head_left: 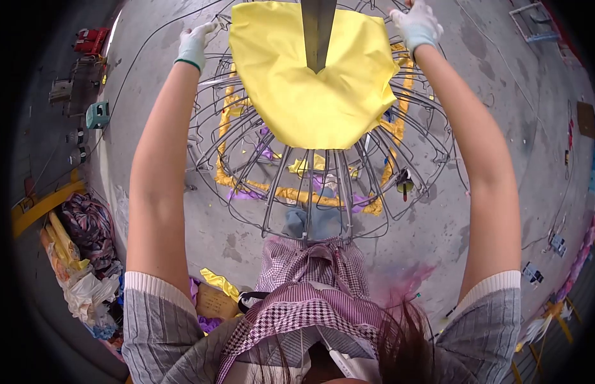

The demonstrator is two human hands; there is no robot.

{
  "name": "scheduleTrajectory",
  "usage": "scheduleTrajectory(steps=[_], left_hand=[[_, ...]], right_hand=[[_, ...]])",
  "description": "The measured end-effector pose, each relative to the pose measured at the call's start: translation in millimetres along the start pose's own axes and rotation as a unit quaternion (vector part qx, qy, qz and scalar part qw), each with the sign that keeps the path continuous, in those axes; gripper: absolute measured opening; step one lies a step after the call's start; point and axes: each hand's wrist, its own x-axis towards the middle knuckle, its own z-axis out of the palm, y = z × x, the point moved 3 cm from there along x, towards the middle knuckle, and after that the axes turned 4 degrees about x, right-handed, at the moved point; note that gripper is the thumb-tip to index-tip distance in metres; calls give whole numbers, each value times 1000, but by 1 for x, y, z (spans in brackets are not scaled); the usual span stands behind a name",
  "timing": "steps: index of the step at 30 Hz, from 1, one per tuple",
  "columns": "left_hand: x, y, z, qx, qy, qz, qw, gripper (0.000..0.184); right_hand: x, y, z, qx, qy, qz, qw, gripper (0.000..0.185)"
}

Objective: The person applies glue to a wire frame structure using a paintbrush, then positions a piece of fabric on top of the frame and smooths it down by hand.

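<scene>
A large round frame of bent metal wires (272, 185) stands before me, with yellow fabric (310, 109) over its top. A dark metal post (319, 32) rises through the fabric. My left hand (196, 45), in a white glove with a green cuff, is at the frame's upper left edge, its fingers closed near a wire. My right hand (418, 27), gloved too, is at the upper right beside the fabric, fingers bent; what it touches is too small to make out. An orange-yellow wrapped square (297, 194) shows below the wires.
Purple and yellow scraps lie on the grey floor (240, 256) under the frame. At the lower left are bundled cloth (89, 224), white plastic (89, 294) and a cardboard box (215, 302). A green stool (97, 115) stands at the left. Cables cross the floor.
</scene>
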Motion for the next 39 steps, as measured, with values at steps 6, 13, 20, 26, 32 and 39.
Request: scheduleTrajectory(steps=[6,13,20,26,32,39], left_hand=[[35,-91,-69,-321,-186,-214,904,50],[25,-80,-109,-240,-461,-111,847,52],[14,-62,-107,-437,-410,-27,800,44],[22,-75,-130,-479,-96,-151,860,32],[57,-110,-130,-320,52,-169,931,26],[-11,-60,-48,13,-211,34,977,37]], right_hand=[[-75,76,38,-27,-177,27,983,74],[-70,52,48,321,-143,156,923,43],[-118,-3,-3,179,201,-443,855,25],[-98,20,25,249,-58,-37,966,24],[-90,-8,9,172,-163,-54,970,28],[-57,2,8,45,-204,-65,976,35]])
